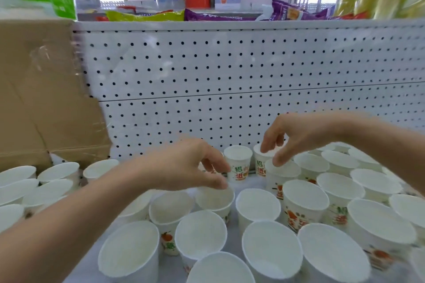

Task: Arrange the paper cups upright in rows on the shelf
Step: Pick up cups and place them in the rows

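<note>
Left hand (184, 165) hovered low over the shelf (251, 180), its grip loosely curled and apart, thumb tip right at the far rim of an upright paper cup (215, 200). Right hand (299, 135) reached further back, fingertips on a far cup (260, 165) by the pegboard (207, 76): pinching or just touching, couldn't tell

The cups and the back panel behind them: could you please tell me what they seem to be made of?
The cups look like thin paper: matte white inside, printed outside. The back panel looks like white-painted sheet metal, probably, given its regular punched holes.
</note>
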The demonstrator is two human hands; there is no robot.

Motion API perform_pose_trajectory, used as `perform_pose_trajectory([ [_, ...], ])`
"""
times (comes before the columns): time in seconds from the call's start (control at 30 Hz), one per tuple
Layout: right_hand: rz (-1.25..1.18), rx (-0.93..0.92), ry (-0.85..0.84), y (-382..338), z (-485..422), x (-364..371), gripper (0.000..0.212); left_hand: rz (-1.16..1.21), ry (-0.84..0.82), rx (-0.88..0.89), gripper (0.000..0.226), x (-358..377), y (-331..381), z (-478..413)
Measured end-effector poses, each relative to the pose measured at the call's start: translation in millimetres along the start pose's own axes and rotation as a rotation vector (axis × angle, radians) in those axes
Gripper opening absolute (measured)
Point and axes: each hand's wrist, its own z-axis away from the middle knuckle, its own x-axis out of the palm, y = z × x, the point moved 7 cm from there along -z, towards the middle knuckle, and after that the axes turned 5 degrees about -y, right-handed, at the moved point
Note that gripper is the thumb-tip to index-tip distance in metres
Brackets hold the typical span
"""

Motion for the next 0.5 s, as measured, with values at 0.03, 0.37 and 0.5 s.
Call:
perform_pose_trajectory([
  [0.03,0.036,0.021,-0.004,5,1,4,0.029,-0.015,-0.036,0.005,0.028,5,5,-6],
  [0.37,-0.071,-0.164,0.052,-15,13,24,0.014,-0.009,-0.140,-0.072,0.036,-1,6,-14],
  [0.5,-0.061,-0.174,-0.139,-39,23,34,0.044,-0.142,-0.258,-0.192,0.059,15,-3,-7],
])
